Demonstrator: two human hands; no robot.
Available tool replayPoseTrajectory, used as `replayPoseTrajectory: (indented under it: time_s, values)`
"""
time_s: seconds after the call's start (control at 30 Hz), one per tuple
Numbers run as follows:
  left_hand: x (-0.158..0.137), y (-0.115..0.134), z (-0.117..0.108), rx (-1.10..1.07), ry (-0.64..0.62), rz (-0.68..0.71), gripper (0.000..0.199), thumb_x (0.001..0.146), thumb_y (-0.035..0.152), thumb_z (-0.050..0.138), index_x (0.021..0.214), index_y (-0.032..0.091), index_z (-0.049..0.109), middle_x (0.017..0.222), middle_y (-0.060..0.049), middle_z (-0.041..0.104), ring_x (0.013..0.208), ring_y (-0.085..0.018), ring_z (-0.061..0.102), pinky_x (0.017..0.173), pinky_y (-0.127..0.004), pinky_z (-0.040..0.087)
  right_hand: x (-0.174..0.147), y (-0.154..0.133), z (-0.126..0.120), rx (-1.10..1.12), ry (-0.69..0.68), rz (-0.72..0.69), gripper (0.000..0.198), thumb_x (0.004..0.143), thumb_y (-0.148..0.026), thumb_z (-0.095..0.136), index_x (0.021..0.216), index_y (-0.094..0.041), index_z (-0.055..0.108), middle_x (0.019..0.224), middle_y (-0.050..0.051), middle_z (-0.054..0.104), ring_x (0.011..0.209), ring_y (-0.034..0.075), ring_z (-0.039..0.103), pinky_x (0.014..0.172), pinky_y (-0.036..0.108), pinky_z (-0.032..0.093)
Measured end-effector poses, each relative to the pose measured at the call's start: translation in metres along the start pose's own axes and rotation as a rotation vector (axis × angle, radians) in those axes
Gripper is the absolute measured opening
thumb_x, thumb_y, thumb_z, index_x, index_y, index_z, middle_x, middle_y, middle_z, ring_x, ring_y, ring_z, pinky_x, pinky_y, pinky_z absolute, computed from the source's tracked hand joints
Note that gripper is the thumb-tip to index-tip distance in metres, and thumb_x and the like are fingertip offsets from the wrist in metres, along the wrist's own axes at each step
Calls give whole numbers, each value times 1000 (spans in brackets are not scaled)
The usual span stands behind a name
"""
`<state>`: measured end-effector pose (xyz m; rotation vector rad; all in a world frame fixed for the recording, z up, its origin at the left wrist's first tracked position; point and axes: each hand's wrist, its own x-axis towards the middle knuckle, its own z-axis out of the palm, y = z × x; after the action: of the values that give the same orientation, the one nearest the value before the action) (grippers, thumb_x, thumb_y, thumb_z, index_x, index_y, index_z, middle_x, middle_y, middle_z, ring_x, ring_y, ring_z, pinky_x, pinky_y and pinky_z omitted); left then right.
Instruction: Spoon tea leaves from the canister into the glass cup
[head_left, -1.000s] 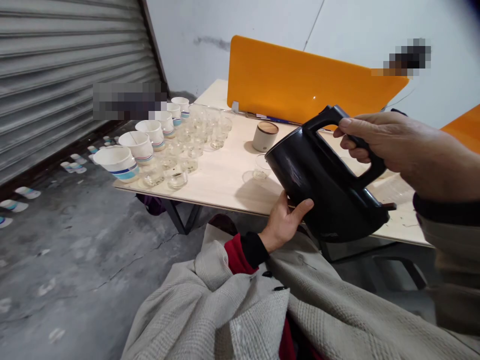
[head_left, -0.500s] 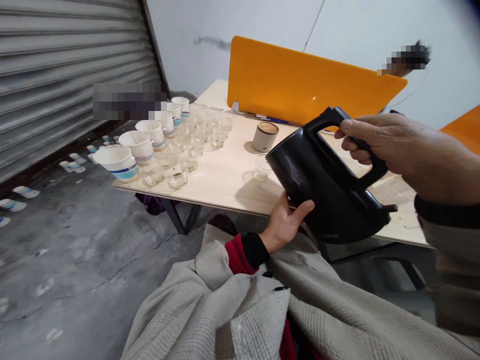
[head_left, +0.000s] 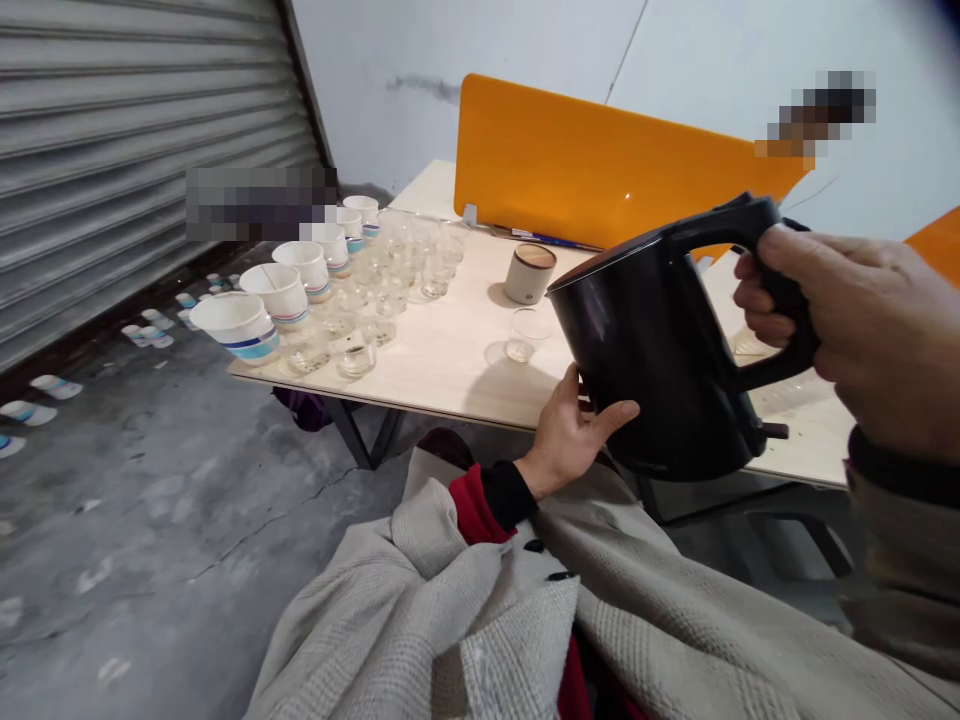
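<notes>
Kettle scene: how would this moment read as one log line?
right hand: grips black kettle by handle | left hand: on kettle's lower side | kettle: nearly upright, over table edge | nearby: small glass

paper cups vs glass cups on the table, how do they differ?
The paper cups are opaque white with coloured bands; the glass cups are clear. The paper cups look taller and wider than the glass cups. The paper cups line the table's left edge; the glass cups stand just inside them. Both kinds stand upright in rows.
</notes>
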<state>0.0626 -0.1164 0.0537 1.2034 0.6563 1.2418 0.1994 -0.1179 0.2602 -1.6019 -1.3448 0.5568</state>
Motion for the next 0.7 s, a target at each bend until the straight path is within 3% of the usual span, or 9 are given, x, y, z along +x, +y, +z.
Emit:
replayPoseTrajectory:
  time_s: [0.2, 0.33, 0.57, 0.7]
  values:
    - [3, -4, -21, 187, 53, 57, 80, 89, 61, 79, 150, 15, 55, 142, -21, 66, 120, -31, 70, 95, -46, 64, 11, 25, -3, 344, 200, -18, 33, 94, -25, 68, 66, -20, 54, 71, 0, 49, 51, 7, 42, 37, 20, 24]
    - [2, -5, -56, 315, 146, 152, 63, 97, 59, 70, 142, 15, 64, 139, -21, 69, 121, -30, 71, 89, -41, 66, 32, 54, 1, 501, 251, -52, 33, 94, -33, 71, 68, -21, 53, 68, -2, 46, 51, 9, 41, 39, 22, 23]
    - [19, -12, -119, 580, 419, 288, 50, 99, 57, 68, 127, 16, 71, 124, -17, 75, 113, -27, 73, 87, -38, 67, 78, 92, 34, 452, 360, -76, 35, 99, -44, 58, 71, -28, 43, 62, -6, 40, 51, 12, 36, 47, 28, 28]
    - [23, -17, -131, 620, 420, 281, 45, 100, 51, 66, 127, 15, 71, 125, -17, 74, 114, -27, 74, 84, -36, 68, 110, 110, 49, 402, 399, -97, 43, 95, -57, 64, 77, -31, 34, 61, -9, 40, 54, 12, 34, 51, 30, 28]
